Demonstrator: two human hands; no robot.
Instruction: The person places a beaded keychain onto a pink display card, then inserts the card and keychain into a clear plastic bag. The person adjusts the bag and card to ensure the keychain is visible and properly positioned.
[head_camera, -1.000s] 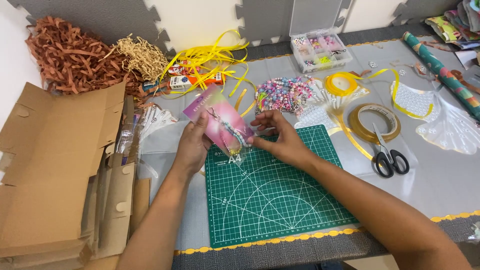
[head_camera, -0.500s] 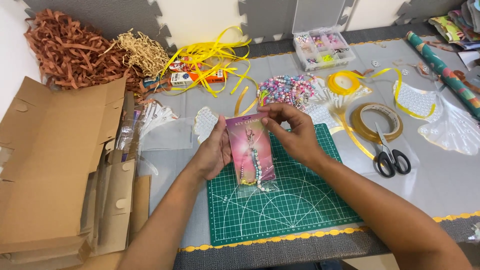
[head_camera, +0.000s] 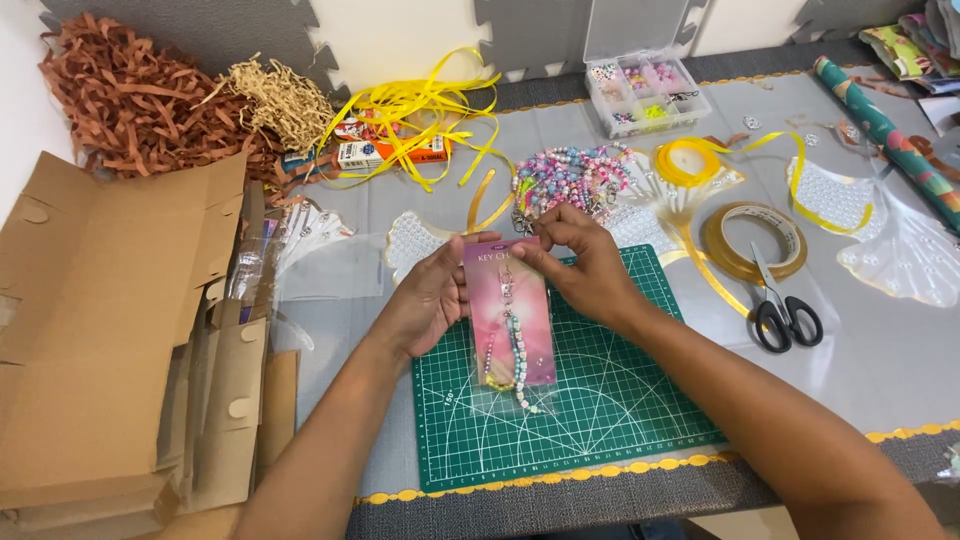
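The pink card (head_camera: 508, 310) with a bead chain is in the middle of the frame, above the green mat (head_camera: 560, 390) on a grey table (head_camera: 900, 370). I see flat brown boxes (head_camera: 110, 330) at the left. My left hand (head_camera: 432, 298) and right hand (head_camera: 580, 265) pinch the card's top. It stands straighter than before.

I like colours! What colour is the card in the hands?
Pink fading to purple card, seen from the head view.
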